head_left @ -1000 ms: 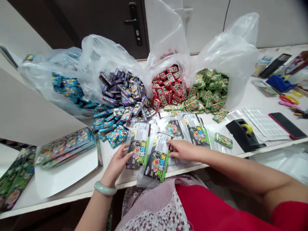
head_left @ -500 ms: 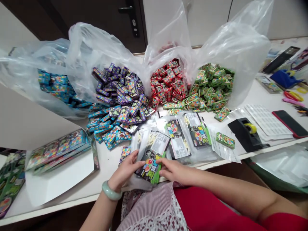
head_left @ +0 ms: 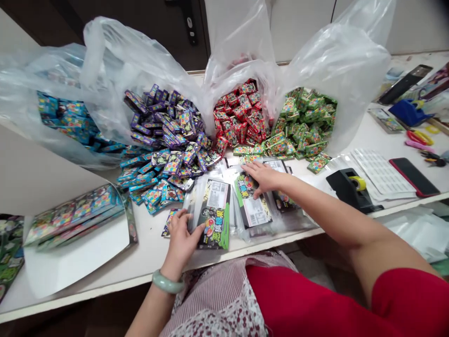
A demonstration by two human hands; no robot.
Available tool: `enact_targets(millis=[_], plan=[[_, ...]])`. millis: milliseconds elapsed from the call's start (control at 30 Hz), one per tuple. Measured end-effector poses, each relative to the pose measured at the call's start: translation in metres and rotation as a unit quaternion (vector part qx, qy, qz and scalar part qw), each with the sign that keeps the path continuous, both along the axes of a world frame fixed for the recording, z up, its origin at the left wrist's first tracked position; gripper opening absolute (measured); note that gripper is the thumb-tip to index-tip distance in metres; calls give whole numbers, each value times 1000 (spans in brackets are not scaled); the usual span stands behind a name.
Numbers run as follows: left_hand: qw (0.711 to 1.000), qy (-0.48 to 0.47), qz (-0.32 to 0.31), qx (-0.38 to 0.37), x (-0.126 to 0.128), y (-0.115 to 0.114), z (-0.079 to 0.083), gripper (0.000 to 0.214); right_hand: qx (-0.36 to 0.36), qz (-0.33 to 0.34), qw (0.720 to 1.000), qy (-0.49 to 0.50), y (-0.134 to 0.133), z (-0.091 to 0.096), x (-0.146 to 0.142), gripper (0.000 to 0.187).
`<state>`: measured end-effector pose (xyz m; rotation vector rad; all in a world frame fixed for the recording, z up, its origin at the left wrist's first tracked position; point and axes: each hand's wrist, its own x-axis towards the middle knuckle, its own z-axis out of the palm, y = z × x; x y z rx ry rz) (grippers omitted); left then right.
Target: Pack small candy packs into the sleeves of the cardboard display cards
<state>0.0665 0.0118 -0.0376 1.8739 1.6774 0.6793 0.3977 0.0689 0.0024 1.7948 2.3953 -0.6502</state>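
Note:
My left hand (head_left: 182, 234) rests at the table's front edge, fingers and thumb gripping the left side of a clear sleeve that holds a black and green card (head_left: 213, 215). My right hand (head_left: 264, 176) reaches farther back, fingers spread flat on another clear sleeve with a printed card (head_left: 252, 206) in the row of sleeves. Behind them lie heaps of small boxes spilling from clear plastic bags: blue (head_left: 66, 117), purple (head_left: 168, 126), red (head_left: 242, 117) and green (head_left: 305, 126).
A black tape dispenser (head_left: 347, 187) stands right of the sleeves, with white sticker sheets (head_left: 380, 173) and a red-edged phone (head_left: 414, 175) beyond. Scissors (head_left: 419, 138) lie far right. At the left, a bundle of packed cards (head_left: 73, 215) sits on a white sheet.
Both hands held one sleeve near the table edge. Now the left hand has laid it down and keeps hold, while the right hand has let go and reached back onto another sleeve.

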Motion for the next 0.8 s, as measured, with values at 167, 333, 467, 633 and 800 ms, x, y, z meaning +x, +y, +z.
enact_targets(millis=[167,333,467,633,800], plan=[[998,52,12,-26,4,-2,-3,34,-9,42,999,-33,29,-2,-1,106],[997,71,0,-31,4,-1,-3,35,28,98,995,5,25,16,-10,86],[997,75,2,-30,8,0,-1,32,-11,222,973,55,1,25,-29,73],[992,100,-1,-81,15,-1,8,40,28,412,910,-38,-6,23,-34,60],[991,96,5,-92,19,-5,15,48,92,500,856,-93,0,29,-29,43]])
